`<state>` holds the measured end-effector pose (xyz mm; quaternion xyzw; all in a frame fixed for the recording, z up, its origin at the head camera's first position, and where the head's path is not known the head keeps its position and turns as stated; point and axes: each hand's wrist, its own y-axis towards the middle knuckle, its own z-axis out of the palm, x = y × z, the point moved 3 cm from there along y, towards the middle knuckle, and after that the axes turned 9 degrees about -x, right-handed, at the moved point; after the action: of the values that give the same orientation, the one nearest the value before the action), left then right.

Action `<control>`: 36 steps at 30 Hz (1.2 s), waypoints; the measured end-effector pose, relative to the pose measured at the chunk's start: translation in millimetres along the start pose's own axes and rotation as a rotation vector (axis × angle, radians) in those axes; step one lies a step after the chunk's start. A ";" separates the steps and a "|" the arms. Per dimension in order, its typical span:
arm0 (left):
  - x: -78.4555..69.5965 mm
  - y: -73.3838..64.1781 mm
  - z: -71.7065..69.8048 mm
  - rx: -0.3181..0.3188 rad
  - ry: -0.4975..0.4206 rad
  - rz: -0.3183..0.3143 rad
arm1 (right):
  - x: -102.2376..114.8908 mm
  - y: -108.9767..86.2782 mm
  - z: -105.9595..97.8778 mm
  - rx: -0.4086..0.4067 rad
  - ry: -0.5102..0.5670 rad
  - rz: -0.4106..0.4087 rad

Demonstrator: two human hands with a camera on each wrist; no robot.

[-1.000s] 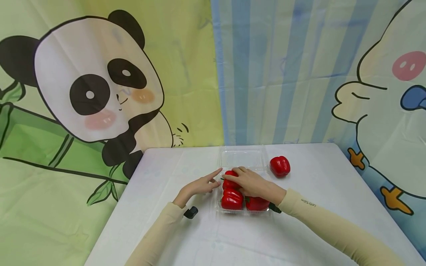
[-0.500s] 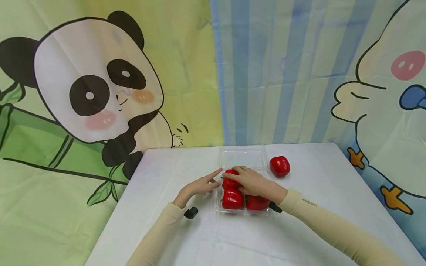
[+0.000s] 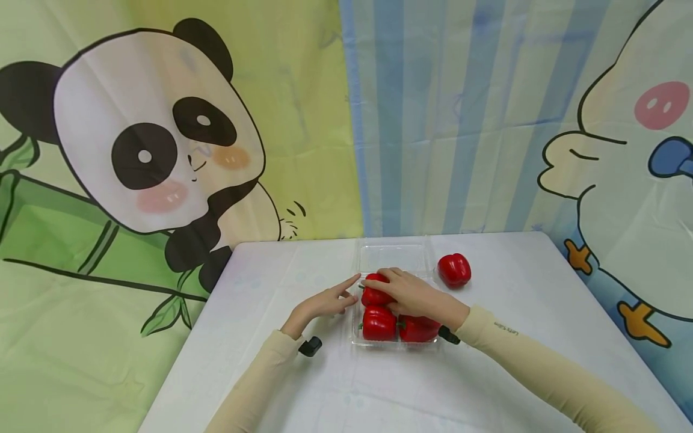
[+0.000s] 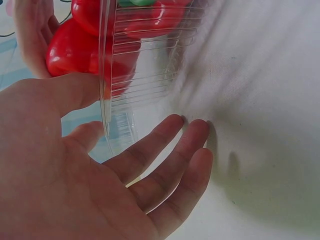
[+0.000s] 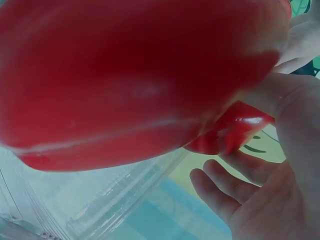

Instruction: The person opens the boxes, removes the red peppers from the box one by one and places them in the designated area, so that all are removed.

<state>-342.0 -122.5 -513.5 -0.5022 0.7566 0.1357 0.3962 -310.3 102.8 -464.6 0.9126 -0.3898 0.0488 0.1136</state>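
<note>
In the head view, a clear plastic clamshell box holds red bell peppers. My right hand grips the bell pepper at its far left. Near the box's front edge sit a left bell pepper and a right bell pepper, the latter partly under my right wrist. Beside the box's left wall is my left hand; in the left wrist view its thumb lies at the rim while the other fingers extend loosely below. A large bell pepper fills much of the right wrist view.
The box's clear lid lies folded back on the far side. Another red bell pepper stands on the white table to the right of the lid. A printed cloth backdrop hangs behind the table.
My right hand and the far-left bell pepper have shifted slightly away from me. My left hand has stayed at the box's left side.
</note>
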 end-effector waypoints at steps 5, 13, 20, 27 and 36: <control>1.4 1.3 2.5 0.002 0.016 0.002 | -0.8 -0.9 -1.1 -0.001 -0.001 -0.001; 2.0 1.0 2.9 0.000 -0.008 -0.011 | -1.3 -2.2 -4.6 0.001 0.003 0.011; 0.7 0.3 0.5 -0.012 -0.011 -0.001 | -3.6 -1.7 -6.9 -0.020 -0.006 0.015; -1.3 -0.2 -0.2 -0.009 -0.013 -0.011 | -5.9 -2.5 -10.2 -0.034 -0.020 0.007; -1.2 0.4 0.4 -0.003 -0.020 -0.007 | -8.2 -4.3 -16.4 -0.038 -0.028 0.029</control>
<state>-341.9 -121.3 -513.0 -0.5043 0.7505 0.1405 0.4033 -312.9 115.4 -450.9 0.9051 -0.4055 0.0304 0.1246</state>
